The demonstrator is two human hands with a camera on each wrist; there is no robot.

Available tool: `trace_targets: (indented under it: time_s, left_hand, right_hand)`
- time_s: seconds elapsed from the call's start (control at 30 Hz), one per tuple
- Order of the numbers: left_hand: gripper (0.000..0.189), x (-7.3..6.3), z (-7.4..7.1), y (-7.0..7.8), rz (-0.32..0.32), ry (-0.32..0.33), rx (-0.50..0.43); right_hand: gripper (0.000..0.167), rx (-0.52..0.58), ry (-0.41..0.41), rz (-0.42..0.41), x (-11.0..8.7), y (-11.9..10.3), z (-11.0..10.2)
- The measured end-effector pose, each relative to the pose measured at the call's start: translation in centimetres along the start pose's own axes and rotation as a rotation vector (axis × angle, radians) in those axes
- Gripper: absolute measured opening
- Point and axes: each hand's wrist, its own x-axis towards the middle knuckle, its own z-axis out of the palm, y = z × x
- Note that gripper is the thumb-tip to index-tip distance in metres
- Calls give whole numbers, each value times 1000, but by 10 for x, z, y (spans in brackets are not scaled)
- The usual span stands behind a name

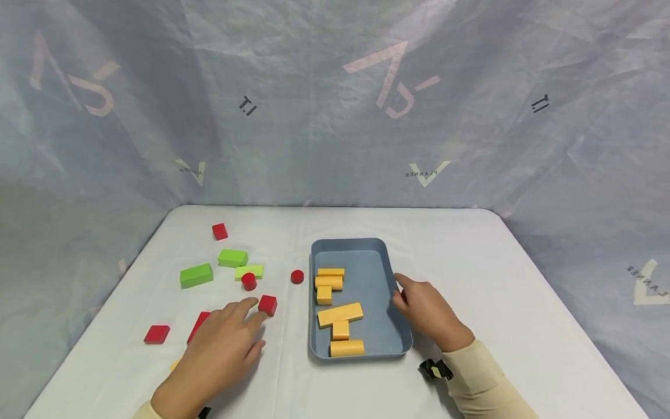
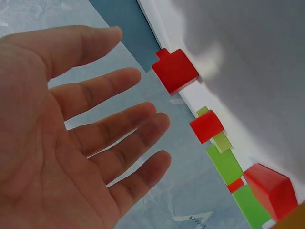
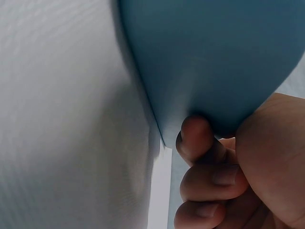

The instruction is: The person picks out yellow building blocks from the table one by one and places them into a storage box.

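Observation:
My left hand point(image 1: 222, 343) is over the table's left half, fingers spread and holding nothing. Its fingertips come right up to a red cube point(image 1: 268, 305), and the left wrist view shows the palm point(image 2: 57, 157) facing the camera. A blue-grey tray point(image 1: 369, 291) lies in the middle with several yellow blocks along its left part, among them a long block point(image 1: 340, 314) and a half-round one point(image 1: 346, 348). My right hand point(image 1: 431, 314) grips the tray's right wall near the rim. In the right wrist view curled fingers point(image 3: 207, 181) sit against the wall's outside.
Left of the tray lie a red disc point(image 1: 297, 276), a red cylinder point(image 1: 249, 281), green blocks point(image 1: 196, 276), a far red cube point(image 1: 220, 231) and a flat red block point(image 1: 157, 334). Another red block point(image 1: 198, 326) and a yellow piece point(image 1: 174, 365) are partly hidden by my left hand.

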Motion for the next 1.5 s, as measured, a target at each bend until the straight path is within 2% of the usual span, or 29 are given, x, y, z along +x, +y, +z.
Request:
trace_targets:
  time_s: [0.1,0.2,0.43,0.6,0.9,1.2,1.5]
  left_hand:
    - [44,-6,1,-4,0,37,-7]
    - [43,-12,0,-8,-17,43,-19]
    - [47,-24,-2,-16,-96,-11,-17]
    - [48,-31,-1,-22,-119,-11,-11]
    - [51,-35,0,-26,-188,-92,-27]
    - [53,-43,7,-32,-216,-102,-42]
    - [52,-44,12,-34,-244,-159,-57]
  right_hand:
    - [47,-3,1,-2,0,-2,0]
    - [48,-6,-5,4,1,-3,1]
    - [48,-4,-5,2,3,-3,3]
    - [48,-6,-1,10,3,-2,4]
    - [48,-1,-4,23,1,-4,4]
    - [48,-6,4,21,0,-2,2]
    - [48,-3,-7,28,0,0,1]
